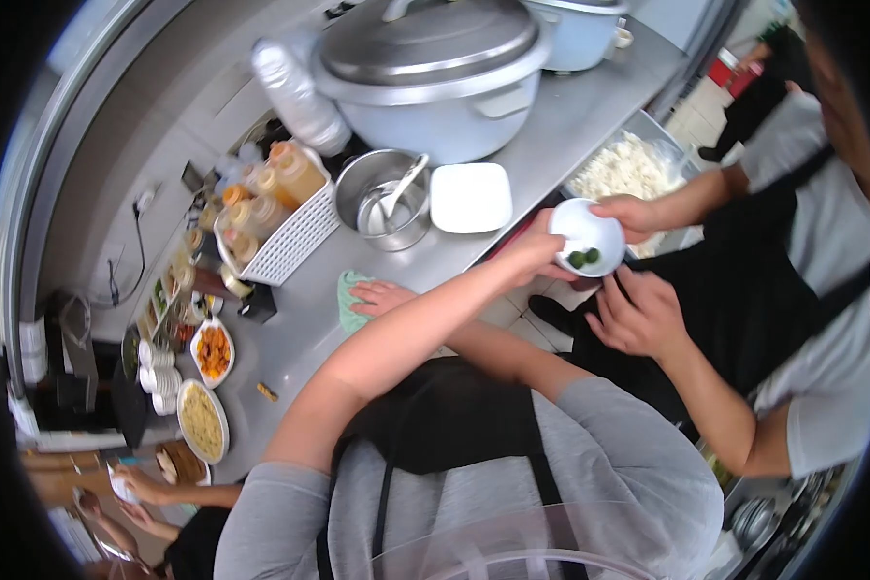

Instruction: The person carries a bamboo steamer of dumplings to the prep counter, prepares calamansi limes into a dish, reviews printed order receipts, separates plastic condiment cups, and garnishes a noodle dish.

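Observation:
My left arm crosses over my right. At its end, my left hand [539, 249] is closed on the rim of a small white bowl [586, 224]. Inside the bowl lie a few dark green round pieces whose kind I cannot make out. A co-worker's hand [624, 217] also touches the bowl from the far side, and their other hand [640, 311] is just below it with curled fingers. On the steel counter, my right hand [385, 297] rests flat with fingers spread over a pale green cloth [350, 307].
Behind are a lidded pot [425, 106], a steel pot with a ladle [350, 205], a white square container [471, 198] and a basket of sauce bottles [295, 244]. Food dishes [224, 425] line the left. A tub of rice [681, 159] stands right, beside the co-worker [725, 290].

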A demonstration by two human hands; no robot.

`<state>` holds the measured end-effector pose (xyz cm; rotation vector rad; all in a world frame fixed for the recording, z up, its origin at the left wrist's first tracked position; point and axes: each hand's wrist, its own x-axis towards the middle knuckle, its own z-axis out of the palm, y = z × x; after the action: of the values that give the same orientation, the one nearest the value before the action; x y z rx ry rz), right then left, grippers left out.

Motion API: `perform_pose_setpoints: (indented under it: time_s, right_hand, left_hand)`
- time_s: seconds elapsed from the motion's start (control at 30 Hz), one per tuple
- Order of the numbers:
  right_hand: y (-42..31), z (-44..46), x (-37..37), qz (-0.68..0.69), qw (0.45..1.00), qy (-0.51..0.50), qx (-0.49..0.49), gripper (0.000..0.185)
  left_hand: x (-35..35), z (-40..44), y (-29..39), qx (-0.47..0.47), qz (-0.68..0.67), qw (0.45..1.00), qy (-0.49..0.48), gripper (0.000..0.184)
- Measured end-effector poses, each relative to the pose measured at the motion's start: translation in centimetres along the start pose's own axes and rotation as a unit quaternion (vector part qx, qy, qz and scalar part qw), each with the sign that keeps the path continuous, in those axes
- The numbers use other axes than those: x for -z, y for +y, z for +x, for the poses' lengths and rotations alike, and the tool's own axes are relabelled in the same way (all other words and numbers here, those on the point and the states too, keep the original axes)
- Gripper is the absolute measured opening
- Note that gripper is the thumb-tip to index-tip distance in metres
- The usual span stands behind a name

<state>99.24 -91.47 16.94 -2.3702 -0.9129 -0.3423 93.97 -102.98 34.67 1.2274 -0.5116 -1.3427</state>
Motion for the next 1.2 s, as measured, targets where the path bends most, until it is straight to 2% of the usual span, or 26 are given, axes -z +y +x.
perform_pose_setpoints:
  time_s: [0.07, 0.13, 0.2, 0.27, 0.33, 0.37, 0.4, 0.43, 0.47, 0.5, 0.53, 0.57, 0.6, 0.63, 0.67, 0.7, 0.73, 0.77, 0.8, 0.87, 0.9, 0.97, 1.0, 1.07, 1.13, 1.2]
  right_hand:
    - [-1.6, 0.6, 2.1, -0.008, 1.0, -0.023, -0.014, 0.047]
    - [-1.9, 0.9, 2.2, -0.014, 0.999, -0.047, -0.023, 0.046]
    - [-1.4, 0.8, 1.0, -0.019, 0.997, -0.033, -0.06, 0.047]
    - [-0.1, -0.2, -0.6, -0.049, 0.998, -0.007, -0.045, 0.045]
    - [0.3, -2.8, 2.1, 0.049, 0.996, 0.039, -0.068, 0.044]
    - [1.2, -4.1, 2.7, -0.036, 0.995, 0.001, -0.097, 0.046]
    - [2.7, -6.2, 2.6, -0.005, 0.994, 0.072, -0.084, 0.048]
    - [3.7, -8.0, 3.5, -0.007, 0.992, 0.092, -0.087, 0.05]
    - [2.8, -8.7, 3.1, 0.213, 0.935, 0.215, -0.185, 0.048]
    - [2.5, -9.4, 4.3, 0.064, 0.964, 0.152, -0.206, 0.048]
    - [2.2, -10.0, 5.7, -0.089, 0.969, 0.088, -0.212, 0.048]
    - [1.4, -9.2, 5.4, -0.13, 0.959, 0.06, -0.243, 0.048]
    - [0.7, -8.0, 4.9, -0.173, 0.946, 0.034, -0.271, 0.048]
    - [-0.1, -6.2, 4.7, -0.166, 0.952, 0.03, -0.256, 0.048]
    - [-1.1, -4.4, 4.6, -0.152, 0.963, -0.005, -0.224, 0.048]
    - [-1.9, -2.9, 4.1, -0.138, 0.971, -0.042, -0.192, 0.048]
    - [-2.0, -1.4, 3.4, -0.133, 0.974, -0.047, -0.18, 0.048]
    - [-1.8, 0.5, 2.6, -0.133, 0.978, -0.073, -0.143, 0.051]
    - [-1.7, 2.2, 1.7, -0.133, 0.981, -0.098, -0.105, 0.054]
    - [-1.7, 5.3, -0.6, -0.138, 0.981, -0.111, -0.077, 0.056]
    - [-1.9, 7.0, -1.9, -0.148, 0.98, -0.121, -0.059, 0.059]
    - [-4.0, 9.8, -4.3, -0.141, 0.978, -0.152, -0.008, 0.06]
    - [-5.4, 10.8, -5.6, -0.137, 0.973, -0.185, 0.027, 0.061]
    - [-8.3, 13.3, -8.3, -0.12, 0.971, -0.187, 0.092, 0.06]
    - [-10.9, 16.2, -10.7, -0.075, 0.957, -0.221, 0.172, 0.06]
    - [-13.6, 20.4, -15.0, -0.033, 0.945, -0.237, 0.224, 0.061]
  left_hand:
    - [-0.4, 0.7, -0.5, -0.003, -0.028, 0.999, -0.018, 0.053]
    - [-1.1, -0.1, 0.3, 0.026, -0.05, 0.997, -0.054, 0.061]
    - [-1.1, -0.5, -0.4, 0.031, -0.051, 0.997, -0.055, 0.066]
    - [0.0, -1.0, -1.3, 0.006, -0.009, 0.998, -0.069, 0.064]
    - [1.7, -3.4, -1.5, -0.02, 0.056, 0.996, -0.065, 0.051]
    - [3.1, -4.6, -2.0, -0.04, 0.091, 0.992, -0.073, 0.047]
    - [4.6, -5.8, -2.7, -0.06, 0.126, 0.987, -0.08, 0.043]
    - [6.1, -7.6, -3.3, -0.067, 0.144, 0.985, -0.063, 0.035]
    - [8.1, -8.7, -4.9, -0.108, 0.208, 0.971, -0.039, 0.031]
    - [9.9, -10.7, -6.5, -0.219, 0.331, 0.916, 0.053, 0.028]
    - [11.2, -13.8, -6.2, -0.165, 0.256, 0.947, 0.102, 0.027]
    - [12.5, -16.9, -5.8, -0.111, 0.177, 0.967, 0.148, 0.026]
    - [14.6, -18.8, -8.0, -0.123, 0.203, 0.942, 0.239, 0.025]
    - [17.2, -20.6, -11.1, -0.133, 0.229, 0.907, 0.328, 0.023]
    - [19.2, -23.3, -12.9, -0.098, 0.261, 0.862, 0.424, 0.023]
    - [19.9, -26.3, -13.3, -0.014, 0.324, 0.78, 0.536, 0.019]
    - [20.9, -29.2, -14.4, -0.004, 0.391, 0.692, 0.607, 0.018]
    - [22.0, -31.6, -15.7, 0.007, 0.452, 0.594, 0.665, 0.018]
    - [22.7, -33.5, -16.5, 0.012, 0.447, 0.588, 0.673, 0.018]
    - [24.0, -36.5, -17.8, 0.081, 0.464, 0.45, 0.759, 0.013]
    - [24.8, -37.3, -19.0, 0.086, 0.46, 0.438, 0.768, 0.013]
    - [25.9, -38.7, -21.2, 0.111, 0.393, 0.49, 0.77, 0.018]
    - [25.9, -39.4, -21.4, 0.115, 0.386, 0.474, 0.783, 0.018]
    - [25.5, -40.4, -21.6, 0.103, 0.343, 0.489, 0.795, 0.012]
    - [24.1, -41.3, -21.1, 0.037, 0.334, 0.467, 0.818, 0.012]
    - [21.2, -42.2, -19.3, -0.042, 0.28, 0.503, 0.817, 0.011]
